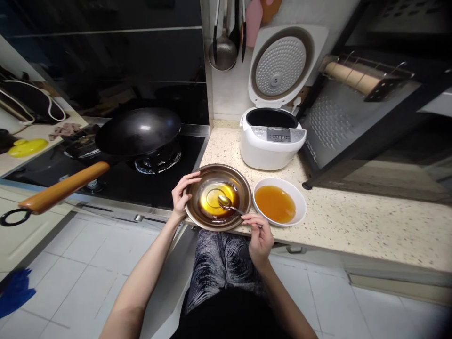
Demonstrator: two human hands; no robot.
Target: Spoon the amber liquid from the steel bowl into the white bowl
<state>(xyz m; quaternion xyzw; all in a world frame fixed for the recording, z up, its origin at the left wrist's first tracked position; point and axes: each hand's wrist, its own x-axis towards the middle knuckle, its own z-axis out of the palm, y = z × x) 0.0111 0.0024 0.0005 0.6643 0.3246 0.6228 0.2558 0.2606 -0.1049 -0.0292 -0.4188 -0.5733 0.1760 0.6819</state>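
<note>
My left hand (184, 194) grips the left rim of a round metal bowl (195, 212), thumb and fingers closed on the edge. The bowl holds a shallow pool of amber liquid (208, 200) and stands at the counter's front edge, perhaps tipped slightly. In my right hand (260, 235) is the handle of a metal spoon (225, 202), pinched between thumb and fingers. Its head lies in the liquid near the bowl's middle. Just right of the metal bowl stands a white bowl (301, 207) with cloudy orange-brown liquid (274, 204).
A white rice cooker (266, 155) with its lid (278, 61) raised stands behind the bowls. At left, a black wok (141, 129) with a wooden handle (67, 187) sits on the gas stove (120, 186). A dark metal rack (328, 127) occupies the right side. A skimmer (223, 52) hangs on the wall.
</note>
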